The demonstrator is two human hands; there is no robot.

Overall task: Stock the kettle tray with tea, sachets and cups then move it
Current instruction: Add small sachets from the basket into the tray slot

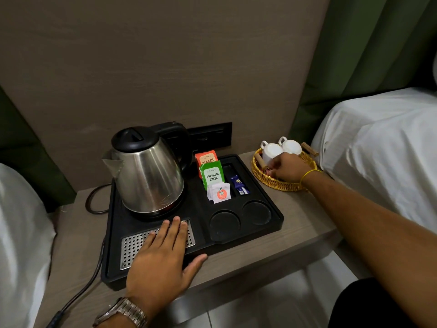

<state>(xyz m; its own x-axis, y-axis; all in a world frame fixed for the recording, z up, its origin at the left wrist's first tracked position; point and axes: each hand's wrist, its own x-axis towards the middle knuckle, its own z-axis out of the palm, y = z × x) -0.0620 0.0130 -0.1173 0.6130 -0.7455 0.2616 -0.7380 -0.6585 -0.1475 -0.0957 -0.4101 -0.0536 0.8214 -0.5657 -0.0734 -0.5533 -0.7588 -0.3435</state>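
Note:
A black kettle tray lies on the bedside table and carries a steel kettle. Its slots hold an orange tea packet, a green tea packet, white sachets and a blue sachet. Two round cup recesses at the tray's front right hold nothing. My left hand lies flat and open on the perforated drip grid. My right hand reaches into a wicker basket with two upturned white cups, fingers curled around small items I cannot make out.
The table is narrow, with white bedding close on the right and more white fabric at the left. The kettle's black cord loops off the tray's left side. A dark socket panel sits on the wall behind.

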